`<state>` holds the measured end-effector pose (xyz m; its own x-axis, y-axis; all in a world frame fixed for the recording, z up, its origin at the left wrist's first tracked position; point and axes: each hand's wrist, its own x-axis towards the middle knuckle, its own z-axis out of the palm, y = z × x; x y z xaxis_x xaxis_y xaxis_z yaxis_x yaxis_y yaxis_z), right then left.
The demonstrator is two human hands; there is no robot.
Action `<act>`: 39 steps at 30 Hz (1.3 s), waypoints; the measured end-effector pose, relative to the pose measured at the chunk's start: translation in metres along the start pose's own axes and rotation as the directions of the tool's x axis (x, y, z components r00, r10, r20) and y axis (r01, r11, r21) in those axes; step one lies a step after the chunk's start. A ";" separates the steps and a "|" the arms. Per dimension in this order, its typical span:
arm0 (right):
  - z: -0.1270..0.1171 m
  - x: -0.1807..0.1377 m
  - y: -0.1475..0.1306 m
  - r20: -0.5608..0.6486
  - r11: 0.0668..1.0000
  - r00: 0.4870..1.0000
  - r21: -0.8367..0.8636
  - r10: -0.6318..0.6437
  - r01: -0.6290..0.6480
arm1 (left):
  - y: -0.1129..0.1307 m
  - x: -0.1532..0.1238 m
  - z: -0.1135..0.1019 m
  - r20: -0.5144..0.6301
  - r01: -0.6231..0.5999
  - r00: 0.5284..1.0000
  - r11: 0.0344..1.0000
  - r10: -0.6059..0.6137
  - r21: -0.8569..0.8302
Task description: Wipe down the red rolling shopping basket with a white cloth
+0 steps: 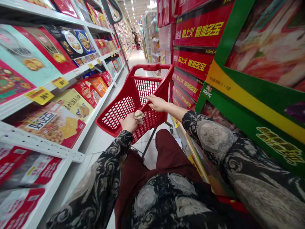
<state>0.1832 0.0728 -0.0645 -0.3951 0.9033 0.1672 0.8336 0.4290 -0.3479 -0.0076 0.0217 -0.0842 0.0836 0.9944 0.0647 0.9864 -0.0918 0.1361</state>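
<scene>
A red plastic shopping cart (119, 109) with perforated sides stands tilted in the aisle before me. My left hand (129, 122) is closed at the cart's near edge. A crumpled whitish tissue (139, 117) sticks out at its thumb side. Further right, my right hand (157, 103) lies on the near rim with its fingers stretched out to the left. Its fingertips reach over the basket, and I see nothing held in it. The part of the basket floor that shows has no goods on it.
Shelves (78, 152) of packaged snacks with yellow price tags (40, 95) line the left. Stacked red drink cartons (193, 62) and a large green carton (257, 127) stand close on the right. A grey pole (120, 44) rises beyond the cart. A person (136, 40) is far down the aisle.
</scene>
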 end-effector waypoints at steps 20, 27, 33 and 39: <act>0.059 -0.013 -0.058 -0.047 0.988 0.995 -0.133 -0.092 0.085 | -0.024 -0.028 0.002 0.038 0.016 0.999 0.999 -0.014 -0.039; 0.062 -0.010 -0.051 -0.024 0.991 0.999 -0.131 -0.042 0.039 | -0.015 -0.025 0.006 0.076 -0.080 0.993 0.994 0.085 -0.068; 0.058 -0.009 -0.036 -0.044 0.989 0.999 -0.148 0.006 -0.013 | -0.034 -0.029 0.011 0.043 -0.192 0.980 0.980 0.195 -0.057; 0.055 -0.003 -0.035 -0.067 0.984 0.998 -0.177 -0.006 -0.006 | -0.035 -0.018 0.019 0.051 -0.266 0.962 0.964 0.267 -0.011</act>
<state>0.1336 0.0547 -0.1039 -0.3738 0.8984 0.2304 0.8909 0.4169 -0.1802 -0.0414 0.0082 -0.1088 0.3506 0.9353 0.0480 0.9269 -0.3539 0.1251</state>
